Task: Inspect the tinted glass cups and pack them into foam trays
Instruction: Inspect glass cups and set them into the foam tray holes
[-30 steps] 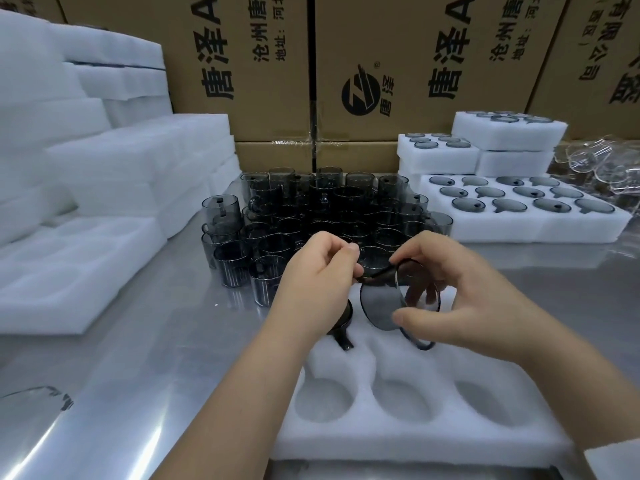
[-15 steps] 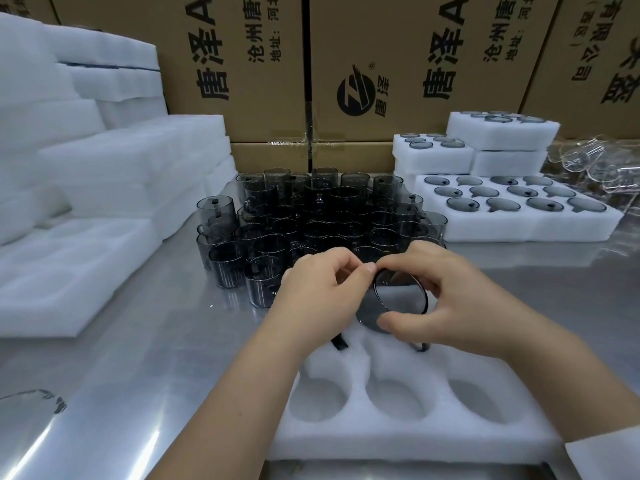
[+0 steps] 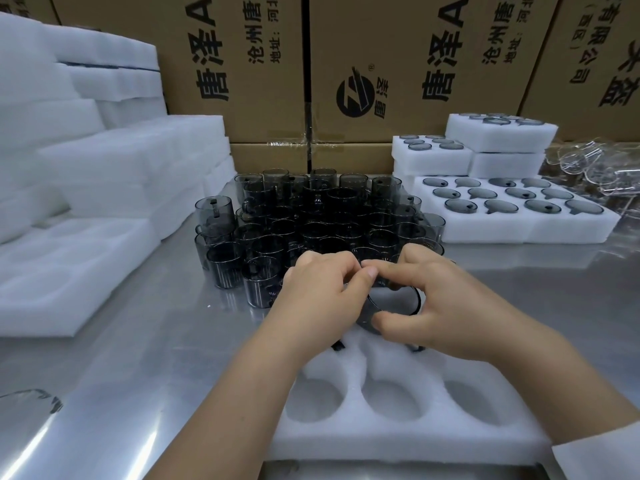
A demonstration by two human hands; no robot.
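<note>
pinching the cup (image 3: 393, 308) with left hand (image 3: 322, 296) and right hand (image 3: 436, 306), lowered since a second ago nearly into a far pocket of the tray (image 3: 415, 441), almost packed.

The steel table (image 3: 145, 341) bears clustered tinted cups (image 3: 311, 216) and foam trays (image 3: 398, 436).

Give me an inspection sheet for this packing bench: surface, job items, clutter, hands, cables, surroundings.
Surface: steel table, shiny, reflecting light.
Job's things: tinted cup held above the front foam tray, whose three near pockets are empty; loose cups crowded behind; filled tray at far right.
Clutter: clear glassware heaped at far right.
Grippers: left hand and right hand both pinch the tinted cup.
Cables: nothing seen.
Surroundings: cardboard boxes behind; foam stacks on the left.
</note>
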